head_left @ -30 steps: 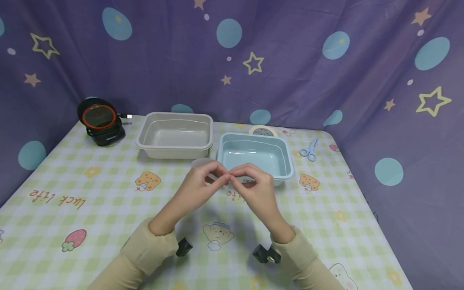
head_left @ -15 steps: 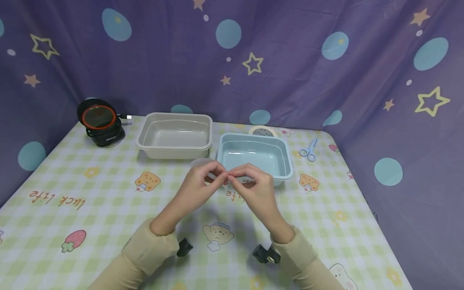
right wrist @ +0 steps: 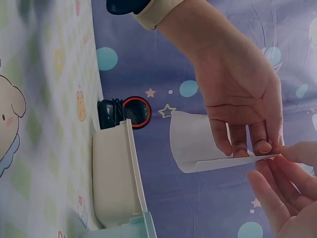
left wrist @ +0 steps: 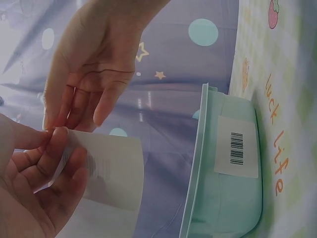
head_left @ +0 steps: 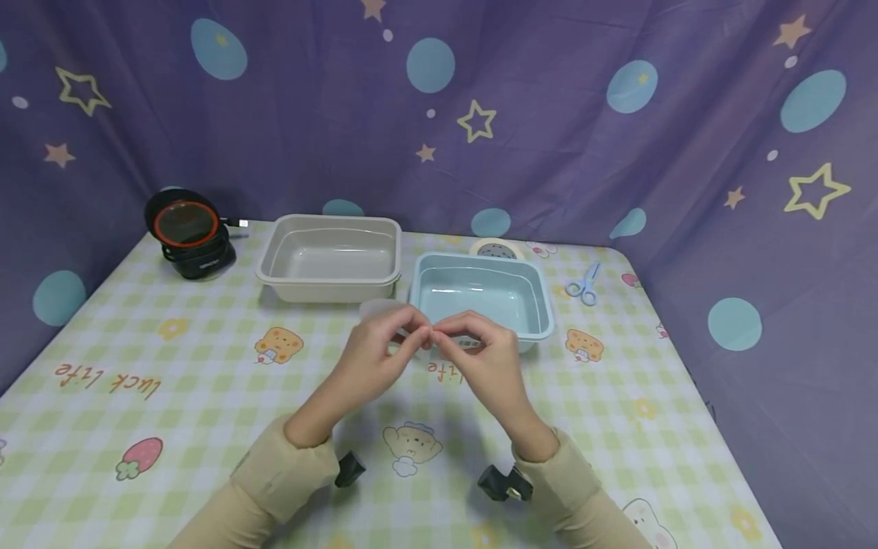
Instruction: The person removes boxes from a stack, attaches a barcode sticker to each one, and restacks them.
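In the head view my left hand [head_left: 373,351] and right hand [head_left: 487,354] meet fingertip to fingertip in front of the light blue tub [head_left: 480,301]. Between them they pinch one corner of a thin white sheet, like paper or a label [left wrist: 116,171]. It hangs behind the left fingers and curves a little, as the right wrist view shows the sheet [right wrist: 193,141] from its other side. Faint barcode-like lines show through it in the left wrist view. Fingertips cover the pinched corner. A barcode label [left wrist: 237,148] is stuck flat on the tub's side.
A grey tub [head_left: 329,259] stands left of the blue one. Farther left is an open black case with an orange ring [head_left: 188,229]. Blue scissors [head_left: 584,285] lie at the right, and a tape roll [head_left: 497,248] is partly hidden behind the blue tub.
Both hands keep almost the same place, fingertips together on the sheet's corner. Only slight fingertip shifts show, and the head view has tilted a little.
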Demonstrator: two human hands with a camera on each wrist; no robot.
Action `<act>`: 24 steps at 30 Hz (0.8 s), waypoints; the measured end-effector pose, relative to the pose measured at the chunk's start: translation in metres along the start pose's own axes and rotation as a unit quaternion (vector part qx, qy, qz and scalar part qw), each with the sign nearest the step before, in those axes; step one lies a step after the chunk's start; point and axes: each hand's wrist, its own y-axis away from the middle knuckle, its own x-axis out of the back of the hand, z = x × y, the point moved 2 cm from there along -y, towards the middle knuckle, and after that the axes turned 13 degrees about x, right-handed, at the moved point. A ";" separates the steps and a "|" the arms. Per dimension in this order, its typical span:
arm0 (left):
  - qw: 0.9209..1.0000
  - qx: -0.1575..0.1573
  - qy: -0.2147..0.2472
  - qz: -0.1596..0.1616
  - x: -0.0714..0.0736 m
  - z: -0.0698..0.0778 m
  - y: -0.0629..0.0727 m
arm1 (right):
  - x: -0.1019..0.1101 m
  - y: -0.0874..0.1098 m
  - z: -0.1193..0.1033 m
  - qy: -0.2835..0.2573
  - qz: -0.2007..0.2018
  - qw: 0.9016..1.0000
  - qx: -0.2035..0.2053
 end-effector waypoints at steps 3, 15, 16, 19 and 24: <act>1.000 -0.008 -0.001 0.001 0.000 0.000 0.000 | 0.000 0.000 0.000 -0.002 -0.001 1.000 -0.002; 1.000 -0.012 -0.014 0.012 0.000 0.001 0.001 | 0.001 0.000 0.000 0.003 -0.003 1.000 -0.005; 1.000 -0.014 -0.016 0.014 0.000 0.001 0.001 | 0.001 0.000 0.000 0.005 -0.003 1.000 -0.005; 0.999 -0.021 -0.022 0.018 0.001 0.002 0.001 | 0.001 0.000 -0.001 0.007 -0.003 1.000 -0.006; 0.999 -0.031 -0.025 0.020 0.000 0.002 0.002 | 0.001 0.000 -0.001 0.012 0.000 1.000 -0.004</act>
